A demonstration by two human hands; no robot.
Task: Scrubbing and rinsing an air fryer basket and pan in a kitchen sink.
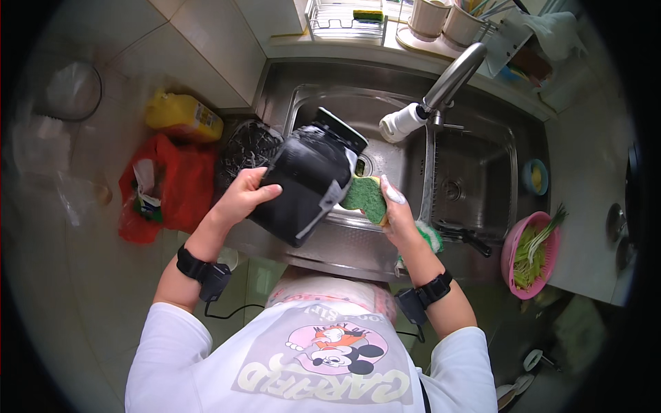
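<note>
My left hand (249, 195) grips a black air-fryer-type drawer (304, 178) by its wall, thumb on the near face. The drawer is tilted above the left sink basin (403, 155), with white suds along its edges and front panel. In my right hand (397, 206) is a sponge (366, 200) with a green scouring face and a yellow side. The sponge is close against the drawer's right edge; whether it touches is unclear. Foam coats my right thumb. Left of the basin lies a black perforated insert (250, 147) covered in suds, partly hidden by the drawer.
A faucet (454, 77) with a white spray head (403, 123) hangs over the basin. At left are a yellow bottle (183, 116) and a red plastic bag (191, 191). At right, a pink basket (532, 258) holds green vegetables. A green-and-white cloth (428, 237) lies on the front rim.
</note>
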